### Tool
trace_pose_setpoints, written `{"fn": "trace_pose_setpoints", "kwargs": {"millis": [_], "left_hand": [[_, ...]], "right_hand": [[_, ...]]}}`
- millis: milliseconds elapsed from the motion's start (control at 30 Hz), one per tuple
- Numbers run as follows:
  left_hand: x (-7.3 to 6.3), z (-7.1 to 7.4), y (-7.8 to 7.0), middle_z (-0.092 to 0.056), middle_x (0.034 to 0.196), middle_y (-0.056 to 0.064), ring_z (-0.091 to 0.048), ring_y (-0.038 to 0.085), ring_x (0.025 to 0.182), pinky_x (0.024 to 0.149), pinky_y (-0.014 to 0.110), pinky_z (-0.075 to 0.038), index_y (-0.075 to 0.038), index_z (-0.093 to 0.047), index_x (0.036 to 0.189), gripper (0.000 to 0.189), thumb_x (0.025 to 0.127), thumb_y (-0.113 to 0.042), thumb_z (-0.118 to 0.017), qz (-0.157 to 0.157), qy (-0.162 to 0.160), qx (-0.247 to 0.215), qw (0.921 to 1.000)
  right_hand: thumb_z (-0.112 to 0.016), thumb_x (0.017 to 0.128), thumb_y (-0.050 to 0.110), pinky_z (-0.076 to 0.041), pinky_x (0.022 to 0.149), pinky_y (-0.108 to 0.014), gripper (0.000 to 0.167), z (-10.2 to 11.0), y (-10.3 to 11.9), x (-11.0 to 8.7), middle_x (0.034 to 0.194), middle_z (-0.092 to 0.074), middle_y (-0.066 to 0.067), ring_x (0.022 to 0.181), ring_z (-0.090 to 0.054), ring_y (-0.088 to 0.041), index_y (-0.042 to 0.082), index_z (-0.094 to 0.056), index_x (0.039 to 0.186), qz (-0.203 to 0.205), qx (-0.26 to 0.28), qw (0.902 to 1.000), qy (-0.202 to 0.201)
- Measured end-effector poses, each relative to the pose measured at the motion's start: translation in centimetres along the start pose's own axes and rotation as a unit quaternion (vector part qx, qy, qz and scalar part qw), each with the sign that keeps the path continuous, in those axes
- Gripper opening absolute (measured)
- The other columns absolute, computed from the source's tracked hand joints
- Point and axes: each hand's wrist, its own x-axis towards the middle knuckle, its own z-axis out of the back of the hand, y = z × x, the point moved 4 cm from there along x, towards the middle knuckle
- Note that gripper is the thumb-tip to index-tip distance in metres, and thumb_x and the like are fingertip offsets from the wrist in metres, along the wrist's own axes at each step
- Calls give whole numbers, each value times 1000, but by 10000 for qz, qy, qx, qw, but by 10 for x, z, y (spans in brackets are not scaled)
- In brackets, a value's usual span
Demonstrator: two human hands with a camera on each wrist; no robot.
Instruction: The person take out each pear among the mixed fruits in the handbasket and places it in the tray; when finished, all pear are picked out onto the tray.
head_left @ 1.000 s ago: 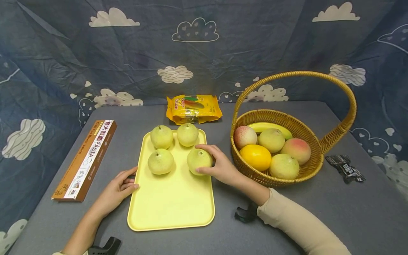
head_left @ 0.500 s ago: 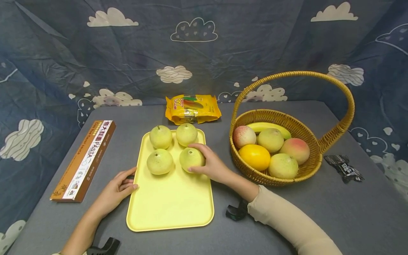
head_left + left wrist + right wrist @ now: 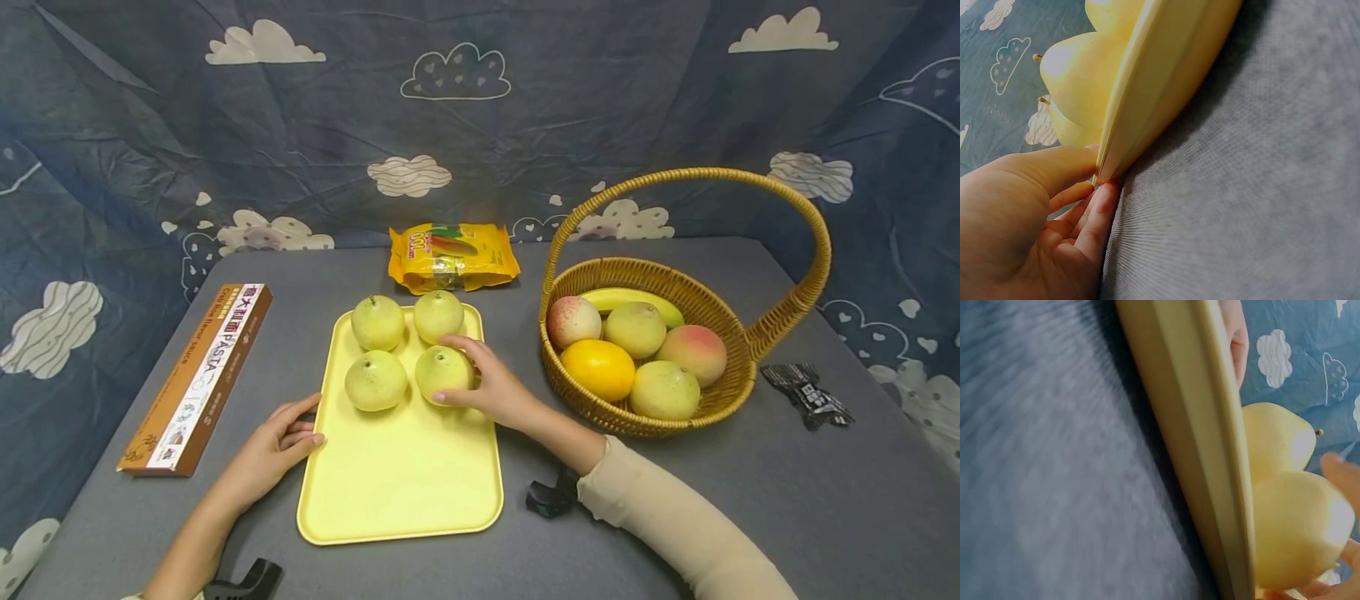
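Observation:
A yellow tray [image 3: 397,487] lies on the table, with several pale green pears on it. My left hand [image 3: 273,450] pinches its left rim; the left wrist view has the thumb [image 3: 1060,167] above the edge and fingers below. My right hand [image 3: 498,390] grips the front right pear [image 3: 441,374], thumb at the near side and fingers at the far side. The right wrist view also has this pear [image 3: 1300,531] between thumb and fingers. Left of it stands another pear [image 3: 377,381], very close; two more, a left one [image 3: 377,322] and a right one [image 3: 438,317], sit behind.
A wicker basket [image 3: 723,408] of mixed fruit with a tall handle stands at the right. Behind the tray lies a yellow snack packet [image 3: 453,257]. A long pasta box [image 3: 197,379] is at the left, and a small black packet [image 3: 807,394] lies far right.
My right hand has moved the gripped pear leftward over the tray, closer to the pear beside it. My left hand has stayed at the tray's rim.

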Motion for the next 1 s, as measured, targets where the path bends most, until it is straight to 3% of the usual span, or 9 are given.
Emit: {"fn": "trace_pose_setpoints", "kwargs": {"millis": [133,333,467,667,800,1000], "left_hand": [[0,-1,-2,-41,121,21,-50,11,95,78,11,-44,5,-35,135,56,87,-9,-60,23,-46,5,10000],[0,0,-4,-40,123,22,-49,18,98,79,12,-44,3,-34,136,57,87,-10,-60,131,12,-11,9999],[0,0,-4,-39,124,22,-49,19,98,79,13,-44,4,-33,136,58,87,-10,-60,138,24,-32,9999],[1,-1,-3,-39,124,21,-48,22,99,80,13,-45,2,-33,137,59,87,-12,-60,223,75,-34,9997],[0,0,-2,-39,124,21,-49,22,99,80,13,-45,2,-33,137,59,87,-12,-60,213,47,-12,9998],[0,0,-3,-39,123,21,-49,17,98,80,13,-44,3,-34,137,58,88,-13,-60,133,30,1,9999]], "right_hand": [[-69,80,23,-30,100,-44,63,13,10,-9,134,-38,-8,121,-34,-24,10,-38,134,165,359,9991,126],[-58,89,12,-28,102,-41,51,50,35,-35,133,-37,-15,124,-33,-28,1,-35,132,884,1046,9906,21],[-54,90,9,-28,102,-38,47,80,45,-56,130,-38,-19,122,-35,-27,-2,-34,131,1291,1375,9812,-422],[-49,89,-4,-31,100,-32,42,126,47,-89,125,-43,-20,117,-39,-28,-10,-35,128,2082,1648,9562,-1235],[-46,86,-11,-32,99,-29,42,150,39,-109,124,-44,-22,115,-40,-28,-13,-35,127,2101,1485,9522,-1650],[-44,82,-19,-34,96,-24,44,170,21,-134,121,-47,-20,112,-42,-26,-14,-37,126,1647,1210,9548,-2159]]}}
